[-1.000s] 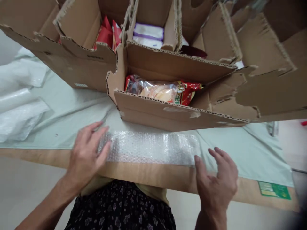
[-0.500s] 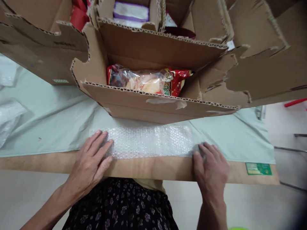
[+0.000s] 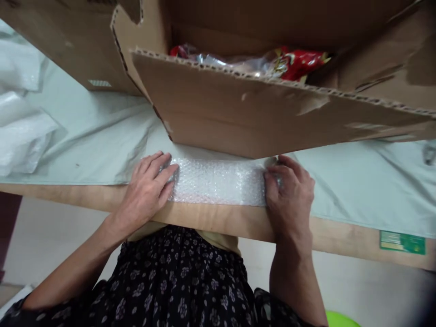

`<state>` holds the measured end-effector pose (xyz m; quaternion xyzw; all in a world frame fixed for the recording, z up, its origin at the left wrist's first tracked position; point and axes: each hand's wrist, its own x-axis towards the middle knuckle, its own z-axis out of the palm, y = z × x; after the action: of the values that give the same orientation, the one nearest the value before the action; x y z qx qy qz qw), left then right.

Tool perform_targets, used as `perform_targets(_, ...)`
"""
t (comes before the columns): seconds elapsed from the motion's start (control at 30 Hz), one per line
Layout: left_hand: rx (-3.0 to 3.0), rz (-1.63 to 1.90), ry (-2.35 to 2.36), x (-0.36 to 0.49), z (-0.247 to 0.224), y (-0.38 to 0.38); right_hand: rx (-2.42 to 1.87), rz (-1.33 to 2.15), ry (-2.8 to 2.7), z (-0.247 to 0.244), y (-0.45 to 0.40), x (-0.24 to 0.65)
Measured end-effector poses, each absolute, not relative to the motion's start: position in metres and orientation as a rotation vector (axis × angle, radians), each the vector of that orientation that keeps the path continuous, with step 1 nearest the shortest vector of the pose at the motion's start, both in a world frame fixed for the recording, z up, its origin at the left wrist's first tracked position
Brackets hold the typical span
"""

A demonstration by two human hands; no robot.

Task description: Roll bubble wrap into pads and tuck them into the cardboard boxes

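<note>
A flat strip of bubble wrap [image 3: 218, 181] lies along the table's front edge, between my two hands. My left hand [image 3: 147, 184] rests on its left end, fingers stretched out and apart. At the other end, my right hand [image 3: 289, 188] has its thumb and curled fingers closed on the wrap's edge. Its fingertips are partly hidden. Just behind the wrap stands a cardboard box [image 3: 211, 109] with an open top. Inside that box lies a red and clear plastic food packet [image 3: 296, 63], half hidden by the front wall.
More bubble wrap [image 3: 23, 131] lies in a loose pile at the left. Another cardboard box [image 3: 78, 50] stands at the back left. A pale green cloth [image 3: 95, 136] covers the table up to its wooden edge [image 3: 211, 218]. A green label [image 3: 402, 242] is on the edge at the right.
The view has tipped down and come closer to the front box. My right hand has moved inward and closed on the wrap's right end. My left hand stays at the left end.
</note>
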<state>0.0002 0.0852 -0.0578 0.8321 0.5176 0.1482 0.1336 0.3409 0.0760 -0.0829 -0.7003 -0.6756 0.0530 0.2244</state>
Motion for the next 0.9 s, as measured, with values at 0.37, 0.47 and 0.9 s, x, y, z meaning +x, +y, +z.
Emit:
perform_targets(0.37, 2.405, 0.476, 1.351, 0.015, -0.039, 0.097, -1.621, -0.02, -1.783, -0.053, 0.055, 0.334)
perform_targets(0.47, 2.442, 0.442, 1.225, 0.021, -0.035, 0.1, -1.451, 0.14, -1.83, -0.038, 0.043, 0.34)
perform_targets(0.9, 2.801, 0.632, 1.308, -0.035, 0.028, 0.067, -1.307, 0.345, -1.862, -0.004, -0.006, 0.354)
